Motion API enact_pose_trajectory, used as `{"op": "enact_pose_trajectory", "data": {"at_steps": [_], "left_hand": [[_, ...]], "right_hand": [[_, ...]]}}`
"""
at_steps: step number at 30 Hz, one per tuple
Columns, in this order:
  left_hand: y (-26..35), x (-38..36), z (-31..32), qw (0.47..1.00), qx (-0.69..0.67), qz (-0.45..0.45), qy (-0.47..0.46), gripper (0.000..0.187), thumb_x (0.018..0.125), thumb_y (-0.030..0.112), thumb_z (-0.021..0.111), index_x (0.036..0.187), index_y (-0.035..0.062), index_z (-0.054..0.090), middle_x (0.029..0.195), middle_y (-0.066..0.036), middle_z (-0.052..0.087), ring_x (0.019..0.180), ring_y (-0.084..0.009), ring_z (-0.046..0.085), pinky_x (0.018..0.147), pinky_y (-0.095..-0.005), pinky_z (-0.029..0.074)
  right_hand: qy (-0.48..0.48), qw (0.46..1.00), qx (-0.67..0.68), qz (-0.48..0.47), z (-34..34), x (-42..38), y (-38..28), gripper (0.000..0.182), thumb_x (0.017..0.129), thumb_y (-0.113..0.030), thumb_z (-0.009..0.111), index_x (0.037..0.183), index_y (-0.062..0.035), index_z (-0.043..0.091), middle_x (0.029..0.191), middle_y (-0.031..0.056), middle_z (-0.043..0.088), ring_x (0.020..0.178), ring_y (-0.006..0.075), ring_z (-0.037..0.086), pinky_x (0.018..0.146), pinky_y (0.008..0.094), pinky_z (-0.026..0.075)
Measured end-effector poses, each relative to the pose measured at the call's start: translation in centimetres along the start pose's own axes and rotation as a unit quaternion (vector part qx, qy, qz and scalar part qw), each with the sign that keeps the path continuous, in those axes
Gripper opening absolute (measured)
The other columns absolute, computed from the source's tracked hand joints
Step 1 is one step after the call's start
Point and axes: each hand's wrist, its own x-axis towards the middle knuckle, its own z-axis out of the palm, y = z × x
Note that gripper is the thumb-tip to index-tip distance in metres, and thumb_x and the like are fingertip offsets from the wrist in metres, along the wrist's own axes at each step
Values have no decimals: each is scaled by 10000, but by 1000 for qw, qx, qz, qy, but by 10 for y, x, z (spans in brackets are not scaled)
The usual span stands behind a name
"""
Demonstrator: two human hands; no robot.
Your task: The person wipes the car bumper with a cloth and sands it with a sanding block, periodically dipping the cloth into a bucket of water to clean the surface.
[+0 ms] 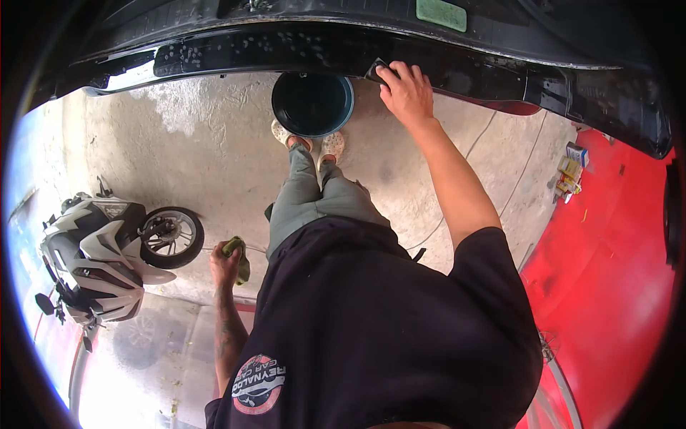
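My right hand (409, 94) is closed round a small black block (376, 70) and presses it against the glossy black car panel (250, 51) at the top. Whitish spots mark the panel's left part. Low at my left side, my left hand (225, 266) grips a crumpled green cloth (244, 270). Under the panel's edge stands a round dark bucket (349, 107), just in front of my shoes. A pale green rectangular piece (441, 14) lies on the dark car surface above the panel.
A white and black motorcycle (107, 257) stands at the left. Small bottles and packages (569, 174) sit on the right beside a red surface (607, 229). Thin cables (481, 136) run across the concrete floor (214, 143).
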Motion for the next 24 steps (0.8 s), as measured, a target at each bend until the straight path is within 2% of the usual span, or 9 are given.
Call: {"op": "enact_pose_trajectory", "data": {"at_steps": [1,4,6,9,15,18,21,24], "left_hand": [[0,0,0,1000,4,-1,0,348,804,244,754,1072,24,729,1005,-210,725,944,-370,716,843,-443,553],[0,1,1,1000,7,-6,-1,344,807,239,751,1070,19,727,1009,-212,723,951,-368,715,847,-442,552],[0,2,1,1000,-7,-9,-3,347,809,242,750,1073,18,726,1010,-213,721,956,-367,714,850,-442,551],[-1,3,2,1000,6,3,11,343,818,226,755,1084,11,730,941,-156,747,883,-250,731,804,-376,562],[0,4,3,1000,17,-4,13,348,819,224,747,1093,11,729,938,-156,749,867,-254,732,796,-375,563],[0,5,0,1000,3,-9,-6,382,799,258,751,1094,15,727,1022,-215,719,959,-368,713,853,-441,551],[5,6,-1,1000,4,-12,-12,384,796,260,755,1090,14,728,1019,-213,721,949,-367,715,848,-440,554],[3,9,-1,1000,23,15,14,342,817,223,756,1085,12,733,947,-166,747,873,-264,732,804,-384,560]], "right_hand": [[10,1000,-1,-5,-1,2,0,428,786,-153,793,1195,-217,687,1137,11,614,971,290,611,788,451,546],[21,998,-1,58,6,4,-10,427,785,-152,793,1192,-222,689,1139,11,613,970,292,612,797,450,548],[-1,999,14,52,7,-8,-14,423,786,-152,793,1190,-222,691,1136,10,614,969,294,612,803,450,543],[-7,999,15,36,5,-7,-13,426,784,-159,797,1191,-224,689,1129,8,612,970,293,611,810,455,543],[8,998,20,66,11,-5,-20,404,793,-173,795,1178,-227,683,1112,8,594,984,285,607,807,457,543],[-10,999,16,41,4,-8,-18,400,799,-171,789,1178,-227,676,1096,13,588,963,294,608,799,456,547],[14,998,18,65,5,-1,-20,400,795,-169,785,1172,-231,667,1092,18,593,962,299,607,788,455,552],[9,993,25,112,12,-8,-32,351,794,-191,772,1126,-229,666,1098,22,594,987,298,601,780,457,554]]}}
